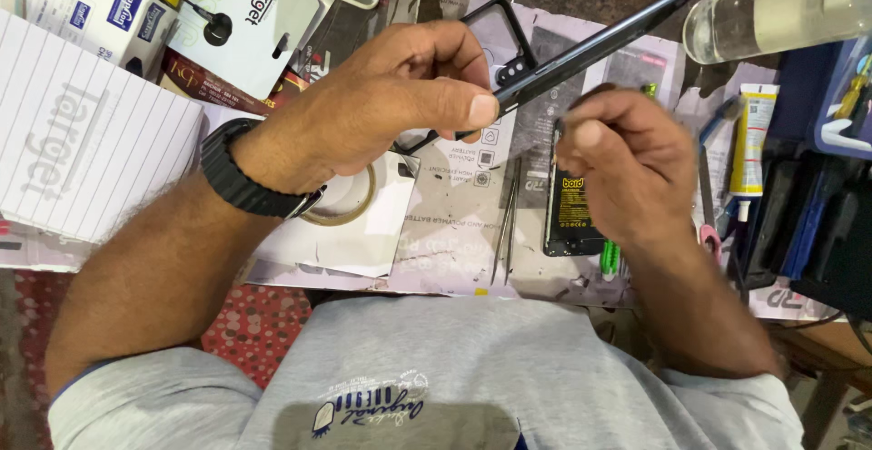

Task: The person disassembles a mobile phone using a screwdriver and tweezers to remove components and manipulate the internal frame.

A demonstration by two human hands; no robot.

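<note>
Smartphone [599,46], seen edge-on and tilted, hangs above the cluttered tabletop [436,223], its lower end clenched in the left hand's [391,96] grip; the right hand [627,168], fingers curled, pinches something too blurred to identify, just beside tweezers [505,223].

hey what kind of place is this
Probably a phone repair bench: the left hand holds an opened phone edge-on, with tweezers, a loose phone battery and a glue tube lying on the worktop.
</note>
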